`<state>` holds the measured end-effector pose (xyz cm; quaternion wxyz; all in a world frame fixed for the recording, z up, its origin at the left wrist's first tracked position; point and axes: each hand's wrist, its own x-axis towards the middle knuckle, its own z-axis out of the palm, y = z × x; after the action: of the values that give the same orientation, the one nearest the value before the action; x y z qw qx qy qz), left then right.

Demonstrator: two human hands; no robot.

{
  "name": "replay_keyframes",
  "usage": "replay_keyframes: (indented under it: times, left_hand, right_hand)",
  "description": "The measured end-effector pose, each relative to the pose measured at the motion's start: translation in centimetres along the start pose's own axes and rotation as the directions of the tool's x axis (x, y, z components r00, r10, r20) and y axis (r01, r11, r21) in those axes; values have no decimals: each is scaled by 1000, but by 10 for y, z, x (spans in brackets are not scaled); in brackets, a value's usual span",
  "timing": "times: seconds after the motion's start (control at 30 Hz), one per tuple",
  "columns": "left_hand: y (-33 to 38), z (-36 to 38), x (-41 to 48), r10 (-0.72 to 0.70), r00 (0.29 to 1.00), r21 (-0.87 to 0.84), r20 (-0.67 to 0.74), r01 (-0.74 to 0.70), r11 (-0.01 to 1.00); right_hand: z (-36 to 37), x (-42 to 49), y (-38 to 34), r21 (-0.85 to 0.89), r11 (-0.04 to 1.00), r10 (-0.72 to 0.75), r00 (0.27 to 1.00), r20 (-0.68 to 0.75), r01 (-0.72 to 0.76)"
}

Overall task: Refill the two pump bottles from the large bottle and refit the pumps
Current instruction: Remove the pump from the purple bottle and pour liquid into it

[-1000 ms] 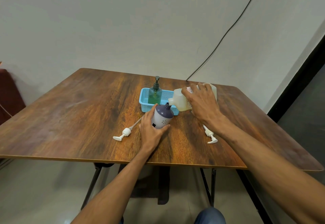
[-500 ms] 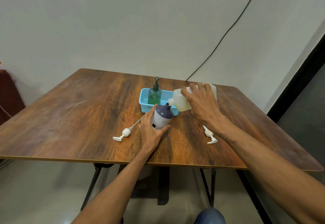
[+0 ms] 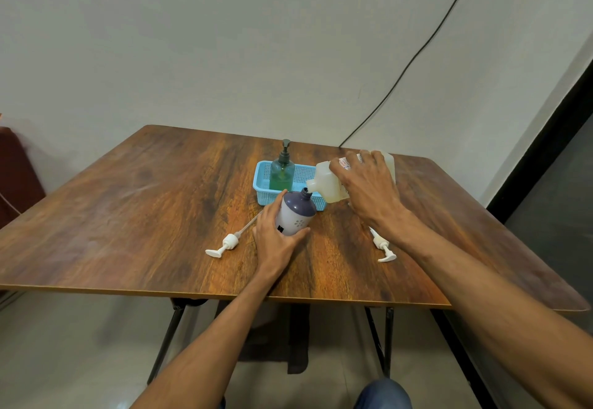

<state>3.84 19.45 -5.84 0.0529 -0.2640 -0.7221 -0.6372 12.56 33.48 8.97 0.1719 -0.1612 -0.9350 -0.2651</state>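
My left hand (image 3: pixel 274 235) grips a purple-and-white pump bottle (image 3: pixel 296 213), pump off, tilted slightly right on the wooden table (image 3: pixel 128 216). My right hand (image 3: pixel 365 187) holds the large translucent bottle (image 3: pixel 327 181) tipped on its side, its mouth right at the purple bottle's open neck. One white pump (image 3: pixel 226 243) lies on the table left of my left hand. A second white pump (image 3: pixel 383 248) lies to the right, partly hidden under my right wrist.
A blue mesh basket (image 3: pixel 261 181) stands behind the bottles, holding a green bottle (image 3: pixel 282 171) with its dark pump fitted. A black cable (image 3: pixel 417 55) runs up the wall behind the table. A dark red object (image 3: pixel 16 177) sits at far left.
The large bottle's mouth has dipped slightly closer to the purple bottle's neck. Both hands keep their grips and places.
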Motion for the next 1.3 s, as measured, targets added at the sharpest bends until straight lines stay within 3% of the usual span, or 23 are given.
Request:
replay_keyframes:
  times: [0.23, 1.3]
  left_hand:
    - [1, 0, 0, 2, 1000, -1, 0, -2, 1000]
    - [-5, 1, 1, 30, 999, 7, -20, -30, 1000]
  right_hand:
    - [1, 0, 1, -83, 996, -28, 998, 56, 32]
    - [-4, 1, 1, -108, 993, -52, 997, 55, 57]
